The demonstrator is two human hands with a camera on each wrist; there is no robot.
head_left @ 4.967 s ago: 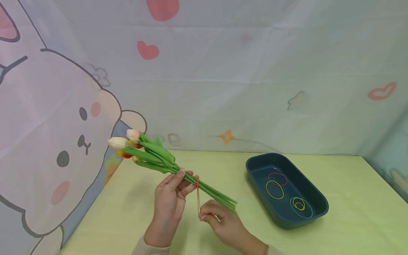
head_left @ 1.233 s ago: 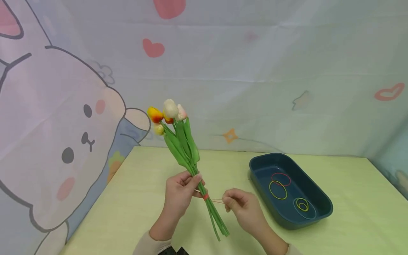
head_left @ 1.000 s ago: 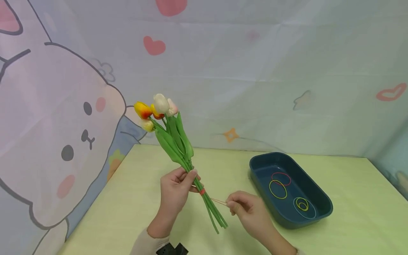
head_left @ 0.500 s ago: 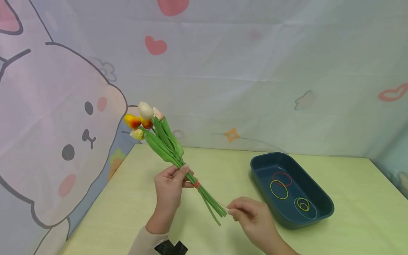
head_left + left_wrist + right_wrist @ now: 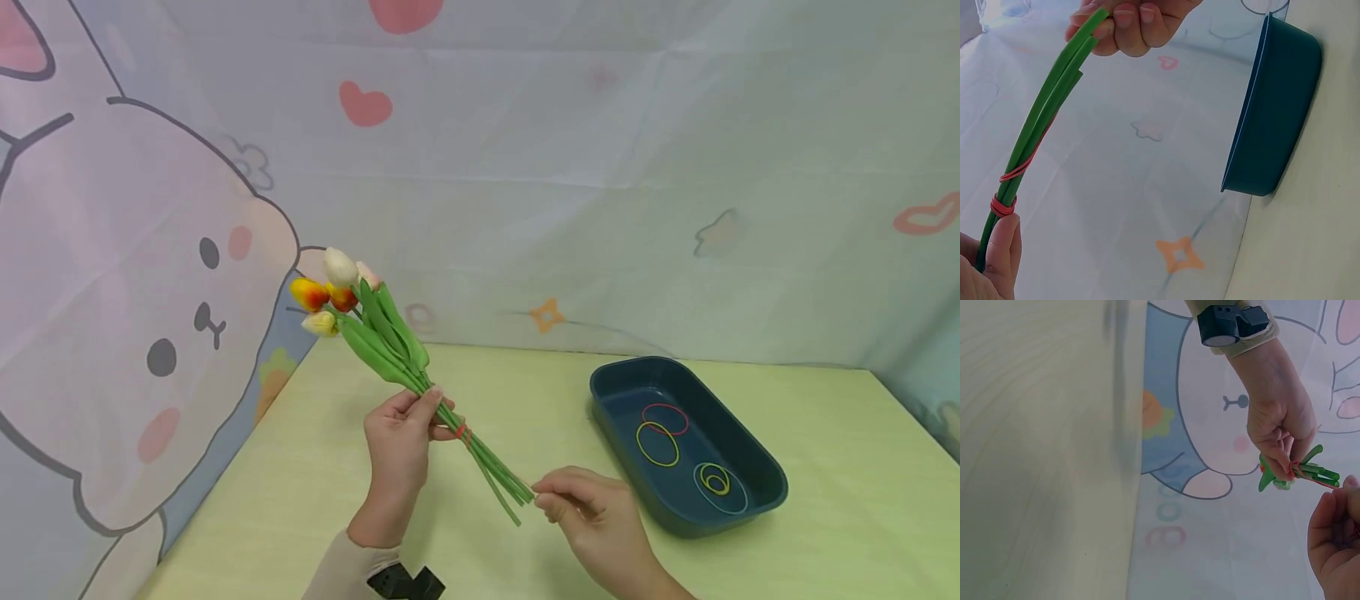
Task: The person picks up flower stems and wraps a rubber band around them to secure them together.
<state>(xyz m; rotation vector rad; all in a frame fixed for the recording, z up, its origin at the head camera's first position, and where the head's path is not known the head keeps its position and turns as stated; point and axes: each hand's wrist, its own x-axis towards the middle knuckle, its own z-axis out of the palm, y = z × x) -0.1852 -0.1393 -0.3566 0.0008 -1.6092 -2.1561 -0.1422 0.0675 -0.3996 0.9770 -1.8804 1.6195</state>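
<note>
My left hand (image 5: 401,446) grips a bunch of artificial tulips (image 5: 382,337) by the stems, blossoms up and to the left. White, pale pink, yellow and orange-red heads show. Just below my thumb, a red rubber band (image 5: 1004,205) is wound tightly round the green stems (image 5: 1041,119). From there a stretched strand runs along the stems towards their cut ends. At those ends my right hand (image 5: 592,517) pinches the strand between thumb and fingertips. Both hands also appear in the right wrist view, the stems (image 5: 1322,472) between them; the pinched end of the band is mostly hidden.
On the pale yellow-green table (image 5: 832,450), right of my hands, stands a dark blue basin (image 5: 738,417). Several rubber bands lie in it, among them a red one (image 5: 666,406) and a yellow one (image 5: 639,454). A printed cloth (image 5: 525,167) hangs behind.
The bunch swung upright, then tipped back left. My right hand went from below the stems, round to the right, to their cut ends, keeping the band stretched. Hardly anything moved in the last half second.
</note>
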